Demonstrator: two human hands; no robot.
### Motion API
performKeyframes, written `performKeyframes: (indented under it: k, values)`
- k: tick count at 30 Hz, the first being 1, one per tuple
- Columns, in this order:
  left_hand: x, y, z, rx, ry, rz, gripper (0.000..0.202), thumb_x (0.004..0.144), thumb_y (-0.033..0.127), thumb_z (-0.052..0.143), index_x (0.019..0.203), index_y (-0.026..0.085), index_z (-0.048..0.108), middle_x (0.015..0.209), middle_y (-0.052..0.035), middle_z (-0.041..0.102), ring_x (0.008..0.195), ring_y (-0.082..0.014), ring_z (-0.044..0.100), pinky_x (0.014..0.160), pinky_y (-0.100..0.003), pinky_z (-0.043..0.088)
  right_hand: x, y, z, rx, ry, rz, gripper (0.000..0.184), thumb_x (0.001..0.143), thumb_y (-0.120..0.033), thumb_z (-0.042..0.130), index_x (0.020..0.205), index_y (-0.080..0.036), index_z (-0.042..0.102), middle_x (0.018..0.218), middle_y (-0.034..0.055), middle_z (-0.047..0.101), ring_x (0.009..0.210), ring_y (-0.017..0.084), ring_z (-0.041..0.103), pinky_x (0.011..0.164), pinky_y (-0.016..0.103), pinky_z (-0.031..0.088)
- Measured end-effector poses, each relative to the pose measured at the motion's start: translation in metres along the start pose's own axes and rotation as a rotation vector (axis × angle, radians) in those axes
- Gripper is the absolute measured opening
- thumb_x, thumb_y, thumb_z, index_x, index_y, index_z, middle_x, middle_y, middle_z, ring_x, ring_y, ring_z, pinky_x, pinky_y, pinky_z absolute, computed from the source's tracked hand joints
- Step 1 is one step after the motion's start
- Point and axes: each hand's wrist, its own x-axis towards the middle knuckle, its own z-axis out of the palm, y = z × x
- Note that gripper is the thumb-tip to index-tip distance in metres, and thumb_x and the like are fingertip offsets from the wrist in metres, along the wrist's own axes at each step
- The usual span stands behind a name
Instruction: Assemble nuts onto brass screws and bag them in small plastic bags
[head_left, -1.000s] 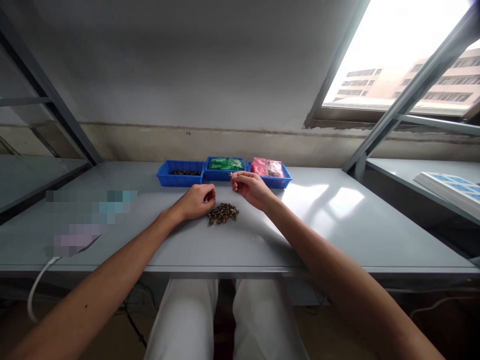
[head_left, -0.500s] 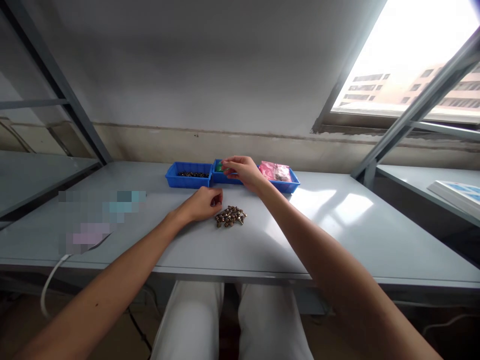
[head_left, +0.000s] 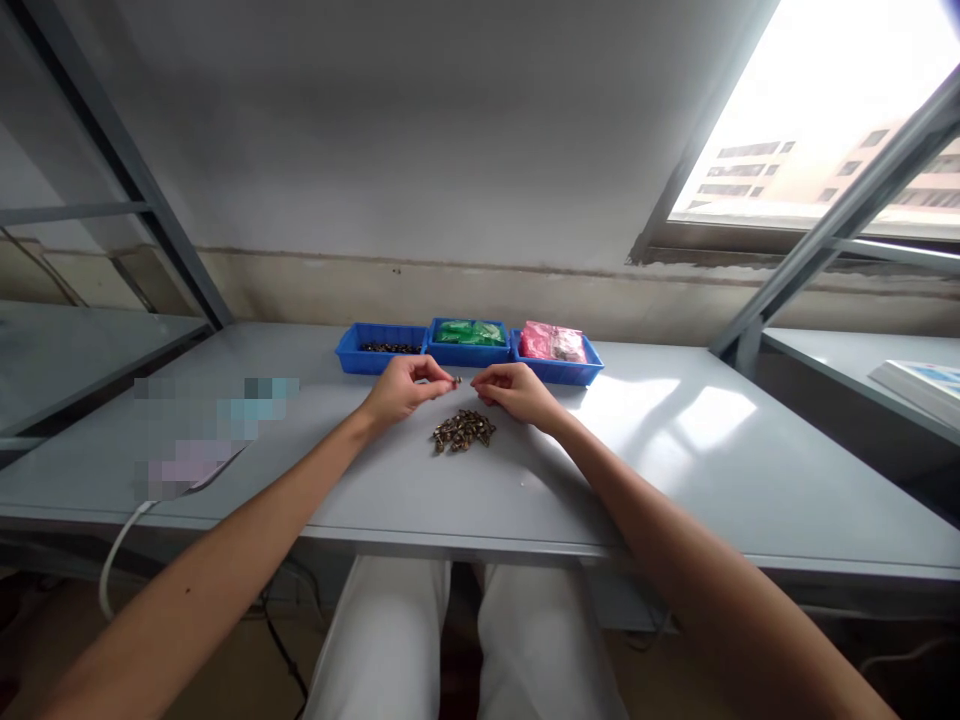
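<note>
A small heap of brown metal screws (head_left: 463, 430) lies on the grey table (head_left: 675, 470). My left hand (head_left: 401, 388) hovers just behind the heap's left side, its fingertips pinched on one small screw (head_left: 455, 380). My right hand (head_left: 514, 392) is behind the heap's right side, fingers curled together, the tips close to that screw; whether it holds anything is not visible. Behind both hands stand three blue trays side by side: the left tray (head_left: 381, 356) holds dark small parts, the middle tray (head_left: 471, 344) green bags, the right tray (head_left: 556, 358) pink bags.
A white cable (head_left: 120, 545) hangs over the table's front edge at the left. A blurred patch covers part of the left tabletop. Metal shelf frames stand on both sides, and a book (head_left: 919, 385) lies on the right shelf. A window is at the upper right.
My right hand reached to the middle tray with the green bags, then drew back to the heap. My left hand lifted from the table and now pinches a screw in front of the trays.
</note>
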Motion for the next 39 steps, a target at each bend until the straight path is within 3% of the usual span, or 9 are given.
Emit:
performKeyframes:
  k: [3, 7, 11, 14, 29, 36, 39]
  values:
    - [0.005, 0.003, -0.008, -0.37, 0.129, -0.064, 0.02, 0.07, 0.032, 0.075, 0.08, 0.017, 0.066, 0.092, -0.0054, 0.073, 0.075, -0.013, 0.064, 0.068, -0.029, 0.05, 0.004, 0.002, -0.003, 0.02, 0.024, 0.019, 0.02, 0.076, -0.032, 0.063, 0.085, -0.016, 0.07, 0.072, 0.0048, 0.064, 0.065, 0.015, 0.058, 0.063, 0.029, 0.047]
    - [0.007, 0.004, -0.014, -0.617, 0.216, -0.173, 0.021, 0.07, 0.031, 0.077, 0.083, 0.019, 0.066, 0.086, -0.0012, 0.07, 0.073, -0.0101, 0.063, 0.064, -0.025, 0.05, 0.005, 0.004, -0.006, 0.028, 0.053, 0.04, 0.022, 0.076, -0.034, 0.063, 0.086, -0.015, 0.07, 0.073, 0.0055, 0.064, 0.066, 0.015, 0.058, 0.063, 0.028, 0.047]
    - [0.004, 0.008, -0.009, -0.855, 0.167, -0.318, 0.02, 0.069, 0.022, 0.081, 0.083, 0.017, 0.068, 0.081, 0.0012, 0.069, 0.067, -0.0078, 0.061, 0.06, -0.022, 0.049, 0.003, 0.004, -0.002, 0.0, 0.047, 0.013, 0.02, 0.076, -0.03, 0.062, 0.084, -0.014, 0.07, 0.07, 0.0047, 0.063, 0.064, 0.015, 0.057, 0.061, 0.027, 0.045]
    - [0.0, 0.011, -0.004, -0.932, 0.104, -0.333, 0.021, 0.068, 0.02, 0.082, 0.083, 0.015, 0.068, 0.078, 0.0014, 0.068, 0.068, -0.0086, 0.062, 0.06, -0.023, 0.049, 0.002, 0.004, 0.002, -0.03, 0.048, -0.006, 0.019, 0.076, -0.027, 0.061, 0.084, -0.013, 0.07, 0.069, 0.0046, 0.063, 0.063, 0.014, 0.056, 0.059, 0.026, 0.043]
    - [-0.003, 0.012, -0.004, -0.957, -0.006, -0.282, 0.016, 0.071, 0.019, 0.081, 0.08, 0.013, 0.069, 0.075, 0.0012, 0.065, 0.069, -0.0088, 0.06, 0.063, -0.023, 0.05, 0.001, 0.002, 0.002, -0.032, 0.012, -0.001, 0.018, 0.078, -0.029, 0.062, 0.083, -0.014, 0.071, 0.068, 0.0037, 0.063, 0.063, 0.014, 0.056, 0.06, 0.025, 0.044]
    - [0.001, 0.017, -0.015, -0.796, 0.04, -0.222, 0.019, 0.067, 0.021, 0.082, 0.078, 0.015, 0.068, 0.077, 0.0009, 0.065, 0.067, -0.0086, 0.059, 0.062, -0.022, 0.048, 0.002, 0.002, 0.0, 0.004, -0.01, 0.01, 0.016, 0.079, -0.027, 0.063, 0.085, -0.014, 0.071, 0.07, 0.0038, 0.064, 0.064, 0.013, 0.057, 0.062, 0.026, 0.045]
    - [0.006, 0.016, -0.023, -0.645, 0.146, -0.192, 0.02, 0.068, 0.025, 0.081, 0.08, 0.016, 0.068, 0.08, -0.0004, 0.066, 0.069, -0.0098, 0.059, 0.064, -0.024, 0.047, 0.001, -0.001, -0.006, 0.0, -0.088, 0.029, 0.018, 0.079, -0.025, 0.064, 0.092, -0.015, 0.072, 0.075, 0.0045, 0.067, 0.068, 0.014, 0.06, 0.063, 0.025, 0.046]
